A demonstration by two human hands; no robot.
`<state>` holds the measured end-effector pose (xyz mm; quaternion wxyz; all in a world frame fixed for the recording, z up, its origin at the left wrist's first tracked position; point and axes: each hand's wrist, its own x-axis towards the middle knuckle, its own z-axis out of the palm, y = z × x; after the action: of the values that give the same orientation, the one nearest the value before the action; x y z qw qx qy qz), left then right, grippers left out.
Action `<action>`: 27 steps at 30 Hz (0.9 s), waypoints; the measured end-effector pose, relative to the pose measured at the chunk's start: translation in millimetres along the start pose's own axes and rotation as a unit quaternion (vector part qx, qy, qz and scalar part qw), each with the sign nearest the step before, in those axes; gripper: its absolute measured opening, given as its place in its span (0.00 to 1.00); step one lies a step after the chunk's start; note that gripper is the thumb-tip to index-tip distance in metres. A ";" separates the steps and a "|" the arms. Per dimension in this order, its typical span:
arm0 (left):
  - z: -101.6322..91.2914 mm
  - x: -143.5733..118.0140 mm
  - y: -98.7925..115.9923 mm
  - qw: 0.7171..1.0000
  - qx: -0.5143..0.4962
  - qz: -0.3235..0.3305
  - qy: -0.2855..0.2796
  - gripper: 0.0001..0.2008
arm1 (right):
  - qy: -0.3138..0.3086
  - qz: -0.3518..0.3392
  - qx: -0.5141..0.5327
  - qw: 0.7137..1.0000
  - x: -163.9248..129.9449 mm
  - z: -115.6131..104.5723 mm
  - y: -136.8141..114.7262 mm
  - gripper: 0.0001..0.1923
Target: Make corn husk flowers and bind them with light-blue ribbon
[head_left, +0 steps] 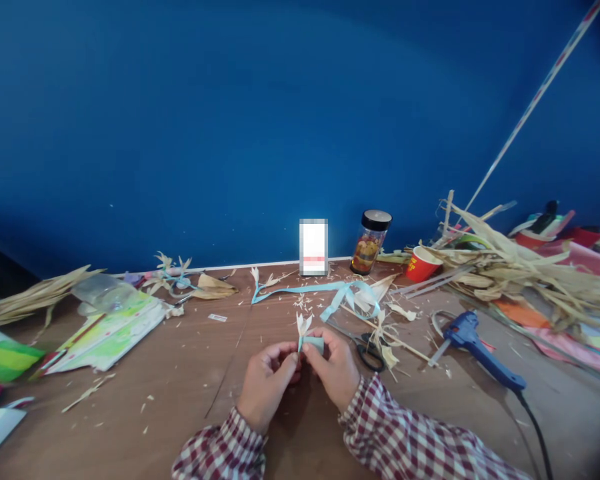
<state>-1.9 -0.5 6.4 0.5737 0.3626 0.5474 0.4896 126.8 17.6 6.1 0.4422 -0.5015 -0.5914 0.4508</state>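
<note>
Husk flower (pixel 304 324) held upright

Left hand (pixel 265 379) pinches it at the base, thumb and fingers closed; right hand (pixel 335 371), closed too, grips a green-blue strip (pixel 315 344) beside it. Flower is over the near middle of the table (pixel 180 380), left of black-handled scissors (pixel 369 349) and blue glue gun (pixel 486 353)

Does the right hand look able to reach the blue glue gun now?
Probably yes: low things such as scissors and husk scraps lie between the right hand and the glue gun, but nothing tall; the hand must likely release its pale strip first.
</note>
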 end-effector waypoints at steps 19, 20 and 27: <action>-5.1 2.0 -5.8 0.992 0.098 0.070 0.035 0.15 | -0.009 -0.030 -0.046 0.998 -3.1 1.8 -1.5 0.06; -4.4 0.9 -5.4 0.991 0.106 0.078 0.040 0.14 | -0.006 -0.029 -0.052 0.998 -3.0 1.7 -1.7 0.06; -3.8 -2.1 -1.9 0.982 0.144 0.111 0.056 0.13 | -0.025 -0.005 -0.023 0.999 -1.6 1.2 3.9 0.07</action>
<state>-5.2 -3.4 4.7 0.4259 0.4722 0.5994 0.4861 126.6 16.2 2.0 0.4178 -0.4971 -0.6149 0.4474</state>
